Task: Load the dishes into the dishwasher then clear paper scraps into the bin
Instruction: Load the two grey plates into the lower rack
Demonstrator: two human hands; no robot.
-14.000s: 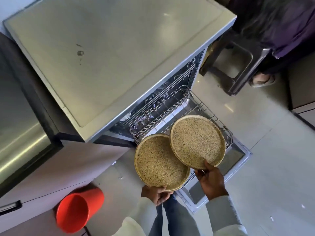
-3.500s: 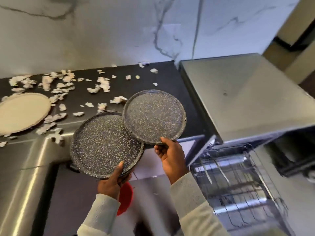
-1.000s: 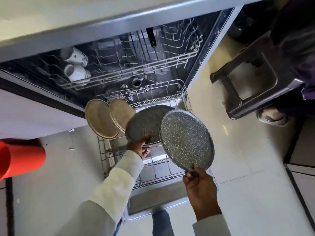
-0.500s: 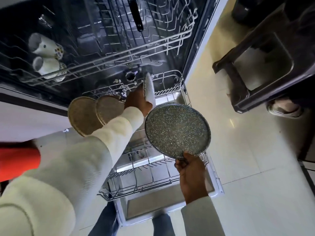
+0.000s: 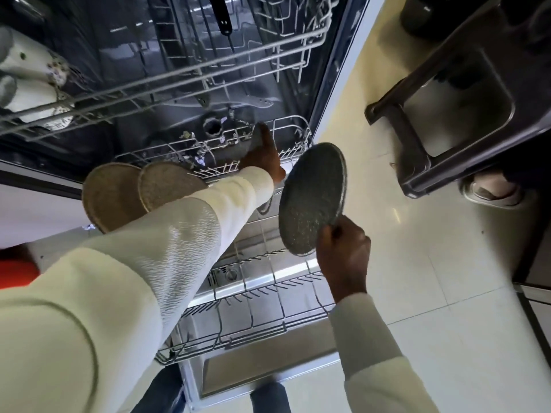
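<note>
The dishwasher stands open with its lower rack (image 5: 253,296) pulled out over the door. Two tan speckled plates (image 5: 119,195) stand on edge at the rack's left. My left hand (image 5: 264,159) reaches deep to the rack's back and grips a dark speckled plate (image 5: 258,137) held edge-on among the tines. My right hand (image 5: 343,254) holds a second dark speckled plate (image 5: 313,198) by its lower rim, tilted upright above the rack's right side.
The upper rack (image 5: 179,73) holds white cups (image 5: 32,81) at the left. A red bin (image 5: 16,274) shows at the left edge. A dark stool (image 5: 465,93) and a person's foot (image 5: 492,189) are on the tiled floor to the right.
My left hand has pushed its dark plate further back into the lower rack. The right hand has turned its plate from nearly flat to nearly upright.
</note>
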